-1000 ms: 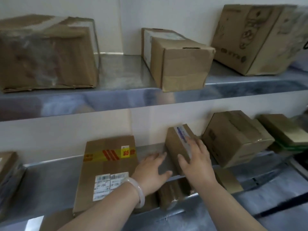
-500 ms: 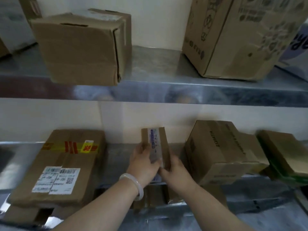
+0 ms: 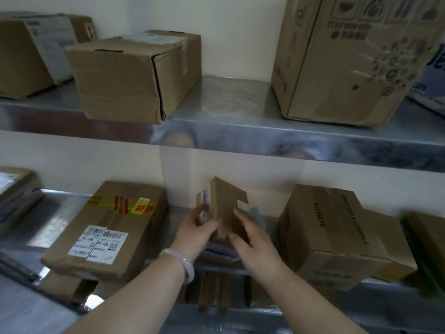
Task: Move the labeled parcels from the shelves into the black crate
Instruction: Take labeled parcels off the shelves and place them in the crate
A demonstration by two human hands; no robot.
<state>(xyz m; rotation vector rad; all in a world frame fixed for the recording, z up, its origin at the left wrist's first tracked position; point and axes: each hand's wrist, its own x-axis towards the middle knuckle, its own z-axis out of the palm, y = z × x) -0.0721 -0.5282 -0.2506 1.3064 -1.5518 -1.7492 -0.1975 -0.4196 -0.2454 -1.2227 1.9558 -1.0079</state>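
A small brown parcel (image 3: 227, 201) with a white and blue label stands on end on the middle shelf (image 3: 57, 213), tilted. My left hand (image 3: 196, 231), with a pale bangle at the wrist, grips its left side, thumb on the front. On its right face and lower corner lies my right hand (image 3: 251, 242), fingers curved round it. Under the parcel sits another flat package with a blue stripe (image 3: 220, 251). A flat labeled parcel (image 3: 108, 227) with yellow and red tape rests to the left. The black crate is not in view.
A taped brown box (image 3: 337, 237) stands right of my hands and a green-edged one (image 3: 426, 249) beyond it. The upper shelf (image 3: 228, 109) carries three cardboard boxes, the right one large and printed. More boxes show on the shelf below (image 3: 214, 292).
Both hands have taken hold of the small parcel and turned it, so its brown face now shows and the label faces left. The camera has moved closer and to the right.
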